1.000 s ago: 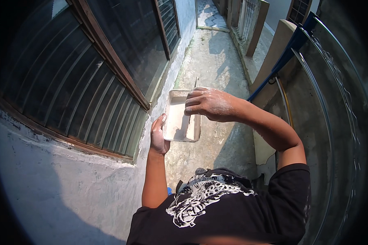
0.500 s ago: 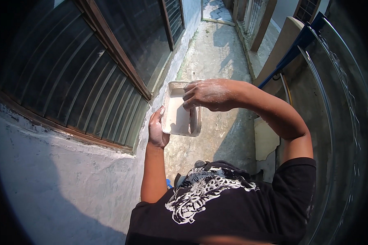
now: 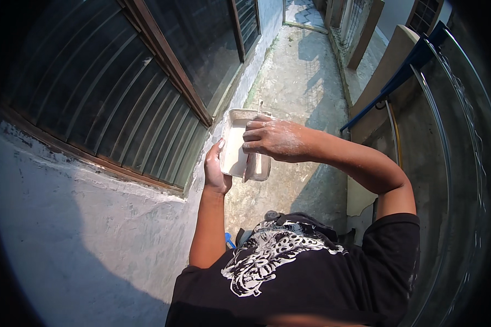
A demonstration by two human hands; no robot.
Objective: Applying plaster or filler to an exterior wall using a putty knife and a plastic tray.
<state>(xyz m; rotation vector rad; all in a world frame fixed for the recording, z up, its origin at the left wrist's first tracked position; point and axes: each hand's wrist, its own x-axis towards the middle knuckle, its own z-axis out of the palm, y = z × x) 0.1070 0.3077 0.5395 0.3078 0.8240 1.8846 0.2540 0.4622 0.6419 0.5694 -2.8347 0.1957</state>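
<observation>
Bright sun lays shadows across the concrete floor (image 3: 289, 76), corners black (straight edges bow near the rim).

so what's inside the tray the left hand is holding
Whitish material lies in the tray; the right hand, gripping a tool, hides whatever is beneath it.

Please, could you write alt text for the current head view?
A person's left hand holds a pale rectangular tray of whitish material; the right hand grips a thin tool over it. A louvred window stands left, a concrete path ahead.
</observation>
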